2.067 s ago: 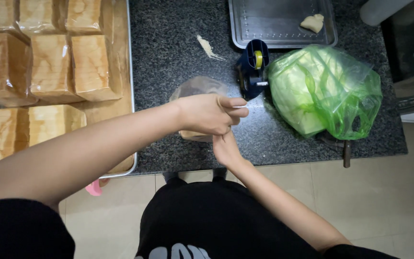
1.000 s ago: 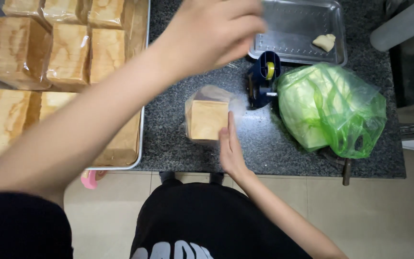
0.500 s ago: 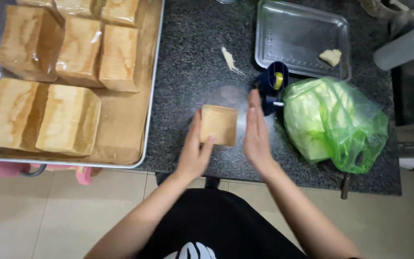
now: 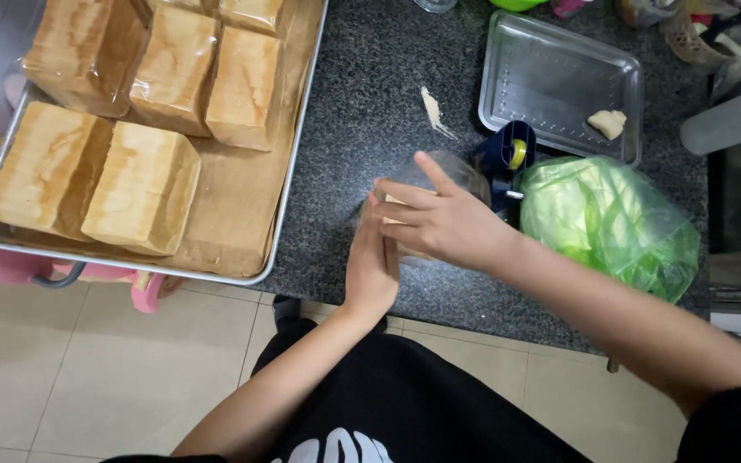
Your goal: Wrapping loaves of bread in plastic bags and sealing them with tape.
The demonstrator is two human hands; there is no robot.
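A square piece of bread in a clear plastic bag (image 4: 460,171) stands on the dark speckled counter (image 4: 362,103), mostly hidden by my hands. My left hand (image 4: 370,266) presses flat against the bag's left side, fingers straight and together. My right hand (image 4: 439,219) lies across the top and front of the bag with fingers spread, pointing left and overlapping the left fingertips. A blue tape dispenser (image 4: 508,154) stands right behind the bag, touching or nearly touching it.
A large metal tray (image 4: 289,163) of several bagged loaves (image 4: 143,184) sits at the left, overhanging the counter edge. A green bag of leafy vegetable (image 4: 602,223) lies to the right. Behind is a smaller steel tray (image 4: 559,81) holding a bread scrap (image 4: 608,123). Below left is something pink (image 4: 10,266).
My right hand moved from the bag's right side over its top, covering most of the bread. My left hand stays against the left side. The view shifted slightly.
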